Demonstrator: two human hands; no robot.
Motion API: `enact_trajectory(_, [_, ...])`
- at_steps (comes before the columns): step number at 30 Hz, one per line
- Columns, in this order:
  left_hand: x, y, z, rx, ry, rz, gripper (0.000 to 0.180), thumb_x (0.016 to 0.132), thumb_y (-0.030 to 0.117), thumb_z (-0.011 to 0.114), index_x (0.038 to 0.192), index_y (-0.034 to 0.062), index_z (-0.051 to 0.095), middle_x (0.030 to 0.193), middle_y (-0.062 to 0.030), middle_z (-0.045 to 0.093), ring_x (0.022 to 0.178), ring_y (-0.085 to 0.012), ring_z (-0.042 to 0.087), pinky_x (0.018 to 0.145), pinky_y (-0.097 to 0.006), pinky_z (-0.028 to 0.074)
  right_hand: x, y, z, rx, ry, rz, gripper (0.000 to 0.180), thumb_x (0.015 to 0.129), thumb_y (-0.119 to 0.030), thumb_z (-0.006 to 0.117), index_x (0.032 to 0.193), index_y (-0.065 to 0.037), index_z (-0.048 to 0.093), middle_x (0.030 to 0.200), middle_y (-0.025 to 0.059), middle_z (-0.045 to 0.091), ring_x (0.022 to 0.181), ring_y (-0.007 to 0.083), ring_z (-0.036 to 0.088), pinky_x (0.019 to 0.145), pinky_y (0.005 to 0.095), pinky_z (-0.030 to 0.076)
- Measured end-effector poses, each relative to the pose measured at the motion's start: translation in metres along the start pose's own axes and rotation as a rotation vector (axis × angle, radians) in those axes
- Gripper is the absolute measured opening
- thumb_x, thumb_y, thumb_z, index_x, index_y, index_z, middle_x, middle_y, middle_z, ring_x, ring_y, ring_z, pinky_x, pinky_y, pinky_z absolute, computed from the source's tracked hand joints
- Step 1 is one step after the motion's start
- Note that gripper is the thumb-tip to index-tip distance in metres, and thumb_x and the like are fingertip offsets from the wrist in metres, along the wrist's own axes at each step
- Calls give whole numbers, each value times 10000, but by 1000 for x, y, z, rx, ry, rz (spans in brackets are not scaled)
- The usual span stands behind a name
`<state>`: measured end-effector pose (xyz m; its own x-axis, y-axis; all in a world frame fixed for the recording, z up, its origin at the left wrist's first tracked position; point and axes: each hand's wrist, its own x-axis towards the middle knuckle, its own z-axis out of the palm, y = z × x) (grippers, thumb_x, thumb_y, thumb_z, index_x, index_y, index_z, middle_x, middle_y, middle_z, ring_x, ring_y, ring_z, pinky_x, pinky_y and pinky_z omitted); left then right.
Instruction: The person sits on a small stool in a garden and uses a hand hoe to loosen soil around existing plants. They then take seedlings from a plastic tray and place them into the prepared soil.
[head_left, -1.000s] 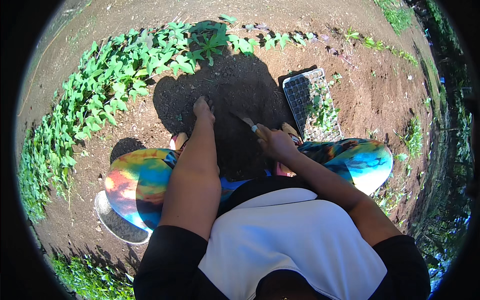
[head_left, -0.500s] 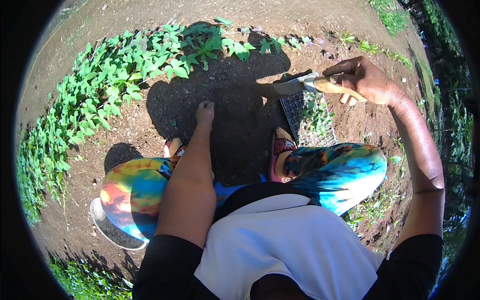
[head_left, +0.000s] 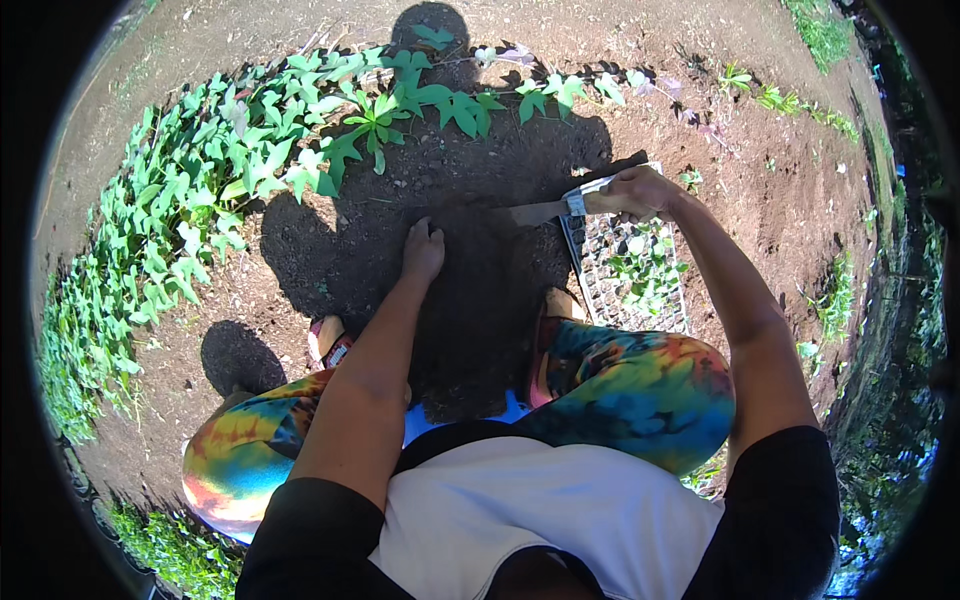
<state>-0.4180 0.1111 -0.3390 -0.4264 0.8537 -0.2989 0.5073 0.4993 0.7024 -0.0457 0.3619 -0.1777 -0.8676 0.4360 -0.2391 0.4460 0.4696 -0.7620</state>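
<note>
A knife [head_left: 540,213] with a pale wrapped band at its handle is in my right hand [head_left: 640,193], its fingers closed round the handle. Its blade points left, the tip at the dark soil [head_left: 470,300] between my feet. Just left of the tip, my left hand [head_left: 423,252] rests low at the soil with its fingers curled. Whatever those fingers hold, if anything, is hidden in shadow. Below my right wrist lies a seedling tray [head_left: 597,268] with many small cells, and green seedlings [head_left: 645,258] stand in its middle.
Leafy green vines [head_left: 210,170] curve across the ground at the far left and ahead. My sandalled feet [head_left: 325,340] stand on either side of the dark soil, with my knees bent outward. Shadows cover the ground ahead of me. Grass and weeds [head_left: 835,300] grow at the right.
My right hand has come down and left with the knife, bringing the blade from above the tray to the soil. The left hand has shifted slightly right and nearer to me.
</note>
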Motion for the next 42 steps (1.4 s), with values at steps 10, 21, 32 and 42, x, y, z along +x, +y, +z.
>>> enact_trajectory(10, [35, 13, 7, -11, -372, -252, 736, 1030, 543, 245, 1413, -24, 514, 1488, -254, 467, 1413, -405, 406, 1194, -428, 279, -49, -47, 73, 779, -90, 735, 420, 941, -226, 716, 1309, -37, 639, 823, 51, 677, 668, 108, 633, 566, 252, 527])
enact_trajectory(21, [-38, 11, -39, 71, -681, 103, 433, 966, 397, 452, 1077, 32, 657, 1129, -221, 665, 1133, -381, 612, 967, -439, 458, -133, -177, 66, 511, -113, 646, 497, 871, -118, 751, 1354, -101, 634, 944, 30, 722, 775, 98, 653, 730, 289, 547])
enact_trajectory(32, [-109, 5, -82, 156, -741, 220, 356, 852, 305, 693, 1123, 78, 733, 1095, -137, 736, 1023, -288, 695, 922, -382, 525, -57, -331, -37, -334, -245, -17, 328, 814, -98, 740, 1142, -124, 725, 923, 119, 747, 827, 243, 735, 757, 355, 576])
enact_trajectory(42, [-67, -12, -105, -102, 106, -98, 233, 763, 81, 761, 994, 65, 736, 920, -105, 744, 901, -229, 724, 830, -357, 562, 121, -296, 73, -663, 201, 282, 401, 867, -431, 690, 1079, -94, 735, 944, 175, 743, 910, 353, 726, 825, 440, 586])
